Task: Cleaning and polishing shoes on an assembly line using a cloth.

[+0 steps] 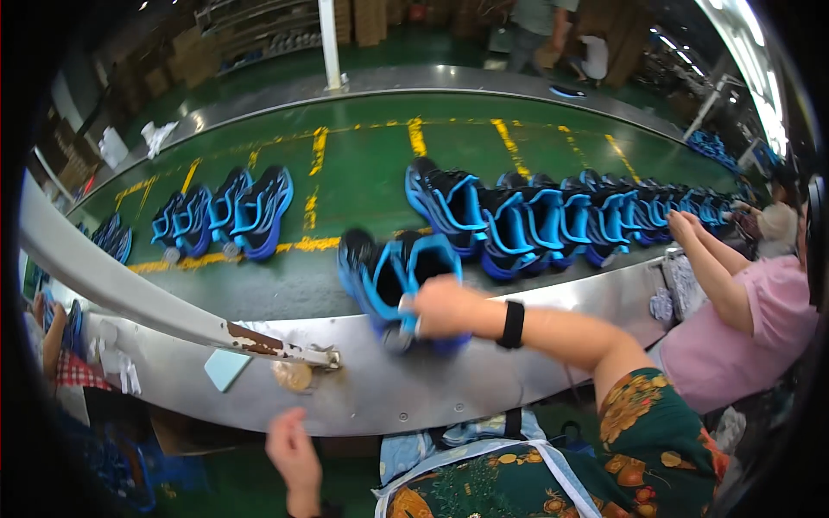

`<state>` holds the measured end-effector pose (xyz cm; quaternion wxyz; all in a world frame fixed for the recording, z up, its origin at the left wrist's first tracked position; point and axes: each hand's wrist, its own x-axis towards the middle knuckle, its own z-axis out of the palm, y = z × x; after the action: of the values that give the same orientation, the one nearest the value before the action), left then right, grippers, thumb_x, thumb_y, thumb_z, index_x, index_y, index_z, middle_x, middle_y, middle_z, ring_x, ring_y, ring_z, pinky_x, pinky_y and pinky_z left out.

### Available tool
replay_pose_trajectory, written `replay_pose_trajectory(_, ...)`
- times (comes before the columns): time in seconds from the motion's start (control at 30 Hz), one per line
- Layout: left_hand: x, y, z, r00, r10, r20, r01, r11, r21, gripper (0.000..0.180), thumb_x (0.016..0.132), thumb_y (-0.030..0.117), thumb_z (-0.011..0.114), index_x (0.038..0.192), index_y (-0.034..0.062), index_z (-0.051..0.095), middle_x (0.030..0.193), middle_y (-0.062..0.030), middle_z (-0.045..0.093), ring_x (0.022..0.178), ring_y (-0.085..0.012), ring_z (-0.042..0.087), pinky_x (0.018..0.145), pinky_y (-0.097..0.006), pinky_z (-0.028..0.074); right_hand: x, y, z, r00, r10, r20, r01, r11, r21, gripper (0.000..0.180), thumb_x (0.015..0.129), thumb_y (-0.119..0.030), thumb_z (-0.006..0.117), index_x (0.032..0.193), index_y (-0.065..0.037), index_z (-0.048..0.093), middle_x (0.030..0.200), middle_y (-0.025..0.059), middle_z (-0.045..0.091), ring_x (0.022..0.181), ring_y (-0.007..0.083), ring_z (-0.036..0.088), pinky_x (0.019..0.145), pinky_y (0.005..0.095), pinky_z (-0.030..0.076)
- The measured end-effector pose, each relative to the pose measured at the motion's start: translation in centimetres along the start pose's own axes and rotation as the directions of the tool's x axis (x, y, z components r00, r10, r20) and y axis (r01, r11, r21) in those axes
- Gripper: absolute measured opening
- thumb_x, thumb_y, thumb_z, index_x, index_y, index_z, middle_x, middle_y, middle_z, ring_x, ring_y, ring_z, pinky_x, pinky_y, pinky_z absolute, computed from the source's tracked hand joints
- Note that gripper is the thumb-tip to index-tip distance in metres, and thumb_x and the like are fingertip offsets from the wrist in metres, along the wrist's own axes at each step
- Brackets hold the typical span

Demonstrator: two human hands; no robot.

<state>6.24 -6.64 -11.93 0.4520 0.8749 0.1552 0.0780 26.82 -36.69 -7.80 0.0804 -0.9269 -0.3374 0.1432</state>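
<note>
My right hand (445,308) grips shoe pair (393,281), far edge of desk (363,406); left hand (294,449) half-open, empty. Probably light, flexible; take heels.

long silver ledge (371,393) along flat green belt's (371,173) near edge: smooth, glossy metal | curved white pole (147,292): chipped paint | black-and-blue shoe pair (367,281): matt, cloth-like

**One wide view, from the head downward**

The camera, left one of two, is worn on the head. It looks down and forward, from quite near, over the wearer's patterned clothes (475,483), the left hand (295,451), the right hand (445,308) and the metal ledge (371,406). Beyond, it reaches across the green surface (363,173) to the far white post (329,43). Its fisheye lens bends long edges; the corners are black.
</note>
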Motion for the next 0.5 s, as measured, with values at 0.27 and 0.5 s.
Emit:
replay_pose_trajectory(0.27, -2.7, 2.3, 10.8, 0.979, 0.142, 0.149, -0.099, 0.959, -0.265, 0.041, 0.096, 0.014, 0.044, 0.134, -0.0041, 0.049, 0.134, -0.0233, 0.051, 0.123, -0.0382, 0.049, 0.107, -0.043, 0.034, -12.4, -9.9, 6.9, 0.985, -0.168, -0.049, 0.164, 0.798, 0.580, 0.069, 0.084, -0.040, 0.068, 0.135, -0.002, 0.040, 0.081, 0.0273, 0.055, 0.078, 0.0464, 0.061, 0.069, 0.0490, 0.050)
replay_pose_trajectory(0.5, -6.3, 10.5, 8.4, 0.846, 0.433, 0.311, -0.322, 0.880, -0.349, 0.024, 0.084, -0.006, 0.047, 0.098, -0.0004, 0.066, 0.096, -0.0146, 0.065, 0.088, -0.0285, 0.064, 0.080, -0.033, 0.050, -13.9, 2.0, -3.2, 0.997, -0.077, 0.012, 0.041, 0.644, 0.764, 0.033, 0.081, -0.014, 0.075, 0.114, -0.012, 0.070, 0.095, 0.0057, 0.070, 0.077, 0.0175, 0.062, 0.074, 0.0313, 0.050)
